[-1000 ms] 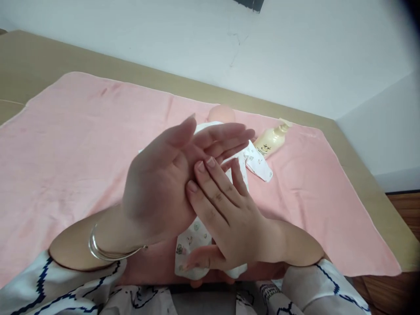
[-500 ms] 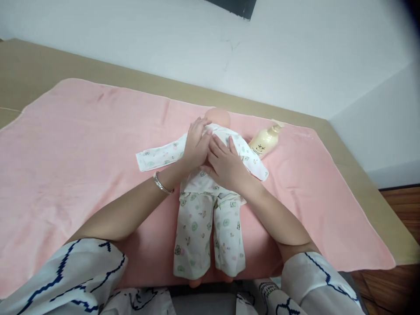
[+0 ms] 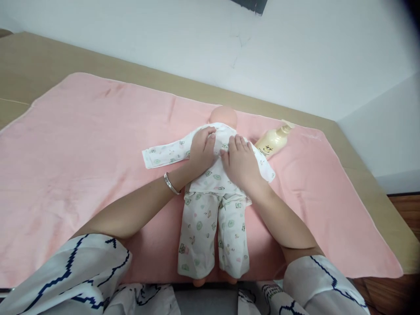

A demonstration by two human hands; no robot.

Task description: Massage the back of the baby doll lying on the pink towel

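A baby doll (image 3: 223,116) in a white printed top (image 3: 216,178) and matching trousers (image 3: 198,232) lies stretched out, its head away from me and its feet at the near edge. My left hand (image 3: 202,149) rests on the left side of the doll's upper body, fingers laid along the cloth. On the right side of the chest, my right hand (image 3: 242,161) lies flat with its fingers pointing away from me. A strip of printed cloth shows between the two hands. Neither hand grips anything.
Beside the doll's right-hand sleeve, a cream pump bottle (image 3: 273,141) lies on its side. Under everything spreads a pink blanket (image 3: 98,144) over a tan tabletop (image 3: 138,75). A pale wall (image 3: 183,39) rises behind the table.
My hands were close together, touching at the middle of the doll's chest; now they are apart, one on each side. The view has shifted slightly.
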